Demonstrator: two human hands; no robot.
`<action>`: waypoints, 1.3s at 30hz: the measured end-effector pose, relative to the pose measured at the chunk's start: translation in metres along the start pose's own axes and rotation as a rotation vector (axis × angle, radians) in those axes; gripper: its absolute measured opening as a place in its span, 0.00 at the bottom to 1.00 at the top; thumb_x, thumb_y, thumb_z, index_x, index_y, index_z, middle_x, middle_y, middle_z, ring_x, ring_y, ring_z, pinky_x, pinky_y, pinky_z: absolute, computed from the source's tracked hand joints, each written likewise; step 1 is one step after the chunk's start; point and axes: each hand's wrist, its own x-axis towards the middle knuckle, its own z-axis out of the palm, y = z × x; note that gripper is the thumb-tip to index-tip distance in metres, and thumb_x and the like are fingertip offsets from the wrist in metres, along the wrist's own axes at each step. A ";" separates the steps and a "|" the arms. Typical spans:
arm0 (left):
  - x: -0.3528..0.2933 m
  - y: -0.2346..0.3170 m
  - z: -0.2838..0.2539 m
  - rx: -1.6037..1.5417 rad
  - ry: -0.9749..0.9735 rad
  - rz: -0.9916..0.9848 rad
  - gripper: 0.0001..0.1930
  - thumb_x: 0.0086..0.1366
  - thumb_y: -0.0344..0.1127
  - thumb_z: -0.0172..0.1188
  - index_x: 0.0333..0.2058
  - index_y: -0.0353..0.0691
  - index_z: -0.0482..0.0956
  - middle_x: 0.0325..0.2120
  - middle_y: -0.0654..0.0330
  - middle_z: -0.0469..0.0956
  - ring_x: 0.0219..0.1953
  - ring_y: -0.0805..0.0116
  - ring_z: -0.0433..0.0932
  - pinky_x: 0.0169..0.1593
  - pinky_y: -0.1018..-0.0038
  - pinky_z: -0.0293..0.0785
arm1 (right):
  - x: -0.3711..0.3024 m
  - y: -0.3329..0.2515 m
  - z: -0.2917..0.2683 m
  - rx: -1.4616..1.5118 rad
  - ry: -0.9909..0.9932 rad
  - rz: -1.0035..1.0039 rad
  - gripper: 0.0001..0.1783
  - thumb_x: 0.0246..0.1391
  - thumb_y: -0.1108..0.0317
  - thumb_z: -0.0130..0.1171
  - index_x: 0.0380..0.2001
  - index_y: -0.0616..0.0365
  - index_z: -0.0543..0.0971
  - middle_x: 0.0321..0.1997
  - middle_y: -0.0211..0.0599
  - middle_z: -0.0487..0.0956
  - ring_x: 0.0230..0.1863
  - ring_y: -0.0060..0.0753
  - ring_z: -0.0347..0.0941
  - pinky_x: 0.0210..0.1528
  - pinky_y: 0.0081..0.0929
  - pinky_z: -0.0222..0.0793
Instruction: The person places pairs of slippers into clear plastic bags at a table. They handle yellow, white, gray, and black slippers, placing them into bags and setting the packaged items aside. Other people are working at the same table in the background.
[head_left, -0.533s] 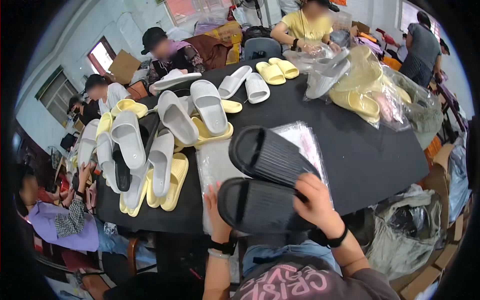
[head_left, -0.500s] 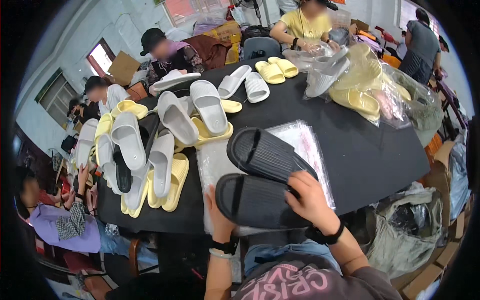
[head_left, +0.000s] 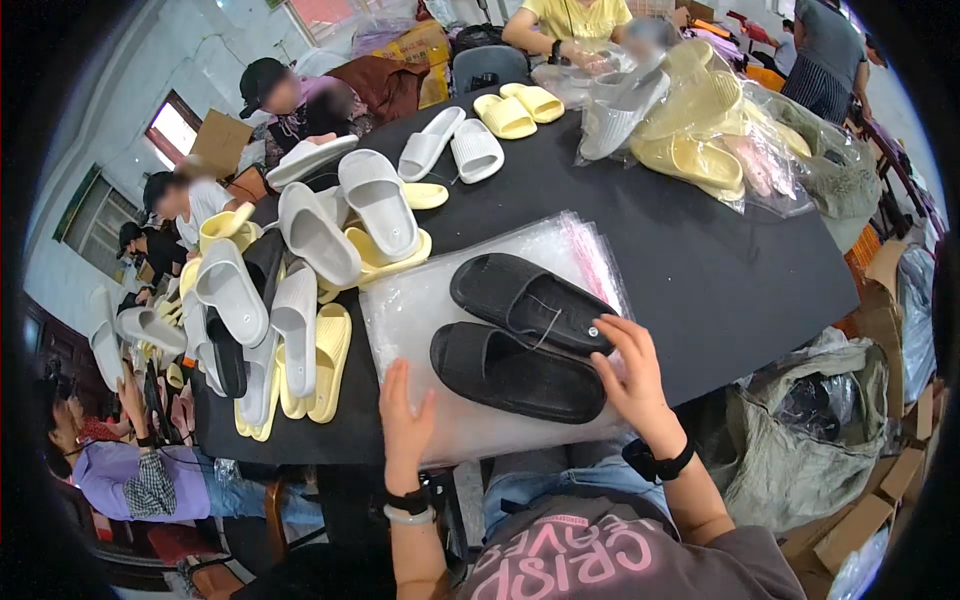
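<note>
A pair of black slippers, the far one [head_left: 540, 300] and the near one [head_left: 515, 375], lies soles down on a stack of clear plastic bags [head_left: 400, 300]. A thin cord runs between the two. My right hand [head_left: 640, 375] is at their heel ends, thumb and fingers apart, fingertips at the heel edges without gripping. At the stack's near left edge is my left hand [head_left: 407, 415], fingers stretched out and nothing in it, a short way left of the near slipper's toe.
Left on the black table [head_left: 730, 310], grey slippers [head_left: 232, 290] and yellow slippers [head_left: 330, 360] lie heaped. Bagged slippers [head_left: 690, 130] are at the far right. An open woven sack [head_left: 760, 460] stands at the right. Several people sit around, one [head_left: 150, 480] close on the left.
The black slippers have come down flat onto the bag stack. My right hand has loosened from their heels, and my left hand has moved away from the near slipper. The view has shifted slightly.
</note>
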 end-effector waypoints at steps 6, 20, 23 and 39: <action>0.031 0.130 -0.045 -0.144 -0.252 0.166 0.23 0.62 0.27 0.61 0.57 0.35 0.73 0.53 0.50 0.76 0.50 0.56 0.78 0.50 0.68 0.75 | -0.040 0.019 0.005 0.236 -0.008 0.190 0.31 0.58 0.70 0.58 0.64 0.62 0.63 0.65 0.54 0.62 0.65 0.52 0.61 0.62 0.41 0.63; 0.086 0.144 0.027 0.660 -0.366 0.546 0.13 0.54 0.27 0.55 0.40 0.38 0.73 0.30 0.56 0.76 0.27 0.56 0.82 0.28 0.64 0.76 | -0.047 0.031 0.010 0.194 -0.017 0.228 0.32 0.57 0.67 0.56 0.63 0.66 0.63 0.63 0.57 0.66 0.62 0.59 0.64 0.64 0.45 0.61; 0.098 0.141 -0.001 0.671 -0.345 0.454 0.09 0.57 0.27 0.54 0.38 0.37 0.72 0.31 0.51 0.77 0.29 0.51 0.81 0.30 0.58 0.76 | -0.049 0.030 0.013 0.140 -0.048 0.213 0.32 0.57 0.67 0.57 0.62 0.66 0.64 0.62 0.57 0.67 0.62 0.59 0.65 0.64 0.45 0.61; 0.324 -0.046 -0.146 0.618 0.178 0.340 0.16 0.63 0.32 0.56 0.50 0.39 0.77 0.55 0.51 0.75 0.58 0.52 0.73 0.63 0.56 0.66 | -0.049 0.027 0.014 -0.050 -0.050 0.090 0.32 0.55 0.65 0.59 0.61 0.64 0.66 0.59 0.54 0.70 0.58 0.56 0.67 0.60 0.45 0.63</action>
